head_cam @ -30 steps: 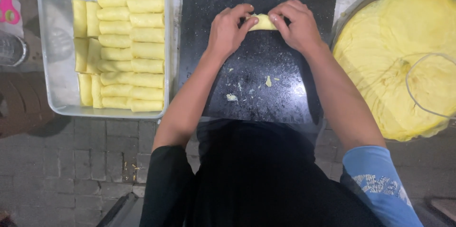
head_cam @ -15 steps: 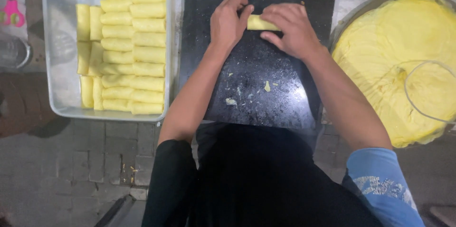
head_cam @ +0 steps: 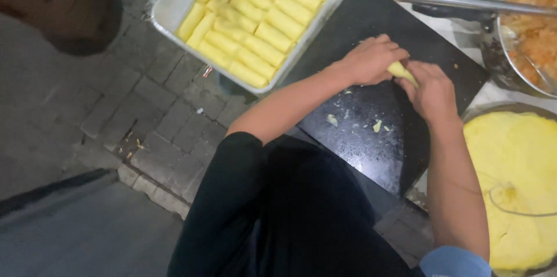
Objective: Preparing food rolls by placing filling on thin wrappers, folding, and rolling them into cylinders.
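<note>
Both hands are curled around one small yellow roll (head_cam: 401, 71) on the black board (head_cam: 371, 155): the left hand (head_cam: 368, 59) closes over it from the ten o'clock side, the right hand (head_cam: 432, 91) from four o'clock. At ten o'clock from the board a metal tray (head_cam: 168, 4) holds rows of finished rolls (head_cam: 261, 16). A stack of yellow wrappers (head_cam: 516, 161) lies at four o'clock and a pan of filling (head_cam: 531, 33) at two.

left hand (head_cam: 371, 59) and right hand (head_cam: 430, 90) close together, fingers curled, forearms outstretched

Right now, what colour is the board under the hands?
Black, with a few pale crumbs; the board shows best in the head view.
</note>
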